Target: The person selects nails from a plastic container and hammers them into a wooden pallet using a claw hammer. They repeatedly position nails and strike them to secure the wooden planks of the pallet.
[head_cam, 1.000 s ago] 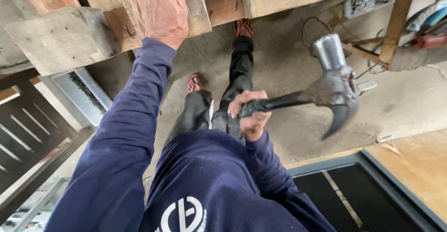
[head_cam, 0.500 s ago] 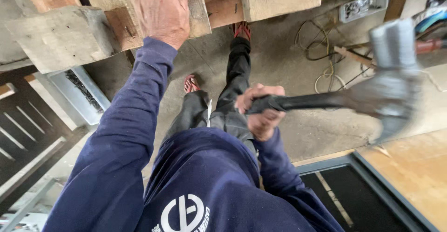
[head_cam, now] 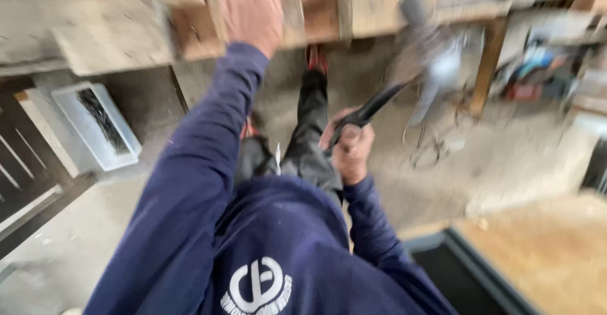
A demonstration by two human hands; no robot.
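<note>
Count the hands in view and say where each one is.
2. The left hand rests flat on the wooden pallet at the top. The right hand is at centre, gripping the handle of a hammer. Nobody else's hands show.

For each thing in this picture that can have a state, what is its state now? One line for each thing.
Left hand: flat on the weathered wooden pallet, fingers spread.
Weathered wooden pallet: raised, propped on edge in front of the person.
Right hand: closed around the hammer's black handle.
Black-handled steel claw hammer: lifted, head blurred close to the pallet.
White rectangular plastic tray: lying on the concrete floor, dark contents inside.
</note>
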